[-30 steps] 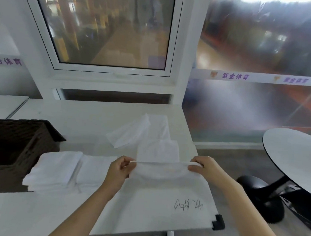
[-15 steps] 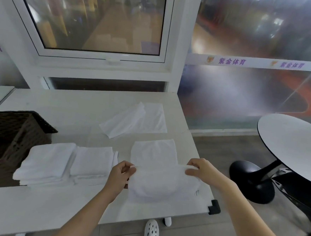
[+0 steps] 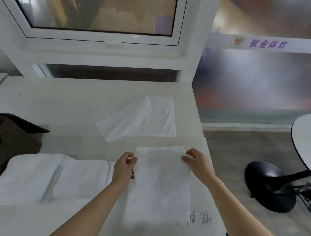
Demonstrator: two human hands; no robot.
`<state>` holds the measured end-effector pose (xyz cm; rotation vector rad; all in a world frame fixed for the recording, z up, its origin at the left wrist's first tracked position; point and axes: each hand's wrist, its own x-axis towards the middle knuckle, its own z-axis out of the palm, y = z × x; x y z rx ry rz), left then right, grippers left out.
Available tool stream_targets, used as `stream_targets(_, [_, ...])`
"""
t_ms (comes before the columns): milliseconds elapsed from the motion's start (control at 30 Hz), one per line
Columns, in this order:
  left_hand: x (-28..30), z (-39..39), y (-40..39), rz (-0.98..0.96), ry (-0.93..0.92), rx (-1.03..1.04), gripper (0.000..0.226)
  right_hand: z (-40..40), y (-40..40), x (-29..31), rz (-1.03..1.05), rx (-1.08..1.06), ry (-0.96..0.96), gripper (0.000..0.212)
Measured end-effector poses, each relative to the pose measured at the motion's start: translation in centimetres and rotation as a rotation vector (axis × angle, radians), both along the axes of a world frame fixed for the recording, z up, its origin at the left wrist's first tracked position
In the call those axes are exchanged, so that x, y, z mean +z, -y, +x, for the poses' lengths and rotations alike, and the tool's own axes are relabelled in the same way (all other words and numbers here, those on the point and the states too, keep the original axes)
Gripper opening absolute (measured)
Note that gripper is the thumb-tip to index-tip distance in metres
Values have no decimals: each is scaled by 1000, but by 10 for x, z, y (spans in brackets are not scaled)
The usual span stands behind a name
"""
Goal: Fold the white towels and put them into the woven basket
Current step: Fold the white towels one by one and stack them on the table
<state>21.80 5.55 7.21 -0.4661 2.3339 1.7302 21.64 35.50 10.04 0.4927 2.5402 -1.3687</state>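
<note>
Pinching towel (image 3: 159,184) corners, both hands

Both hands, left hand (image 3: 124,168) and right hand (image 3: 196,162), pinch a white towel (image 3: 160,188)

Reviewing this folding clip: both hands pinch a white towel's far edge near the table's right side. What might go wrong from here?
1. The left hand and right hand pinch only the corners of the thin white towel; the fold may land skewed.
2. That towel lies close to the white table's right edge; a tug might slide it off.
3. The folded white towel stacks sit between it and the dark woven basket, so a transfer may knock them askew.
</note>
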Motion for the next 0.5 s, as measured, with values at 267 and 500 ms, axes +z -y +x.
stream_targets(267, [-55,-72,-6,-298,54,-63,14,-70,-1,-66,-26,-70,100,11])
stream_targets(500, [-102,-119,-6,-395,96,-83,19,-106,-6,-116,132,31,134,12])
